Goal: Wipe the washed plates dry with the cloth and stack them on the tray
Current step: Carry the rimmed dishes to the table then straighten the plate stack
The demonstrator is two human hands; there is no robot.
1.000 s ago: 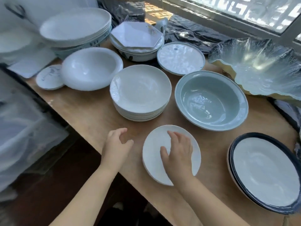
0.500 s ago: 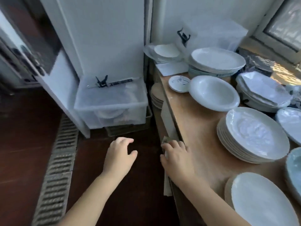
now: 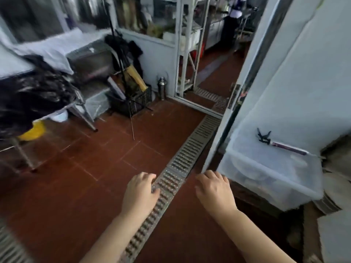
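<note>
left hand (image 3: 139,194): loosely curled, empty | right hand (image 3: 215,190): same | one slotted metal floor grate (image 3: 182,158) | one translucent plastic bin (image 3: 269,171), contents possibly plates

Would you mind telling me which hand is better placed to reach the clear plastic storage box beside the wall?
The right hand, probably. It hangs empty with loosely curled fingers close to the near corner of the clear storage box, while the left hand, also empty, hovers over the floor drain grate, farther from it.
</note>
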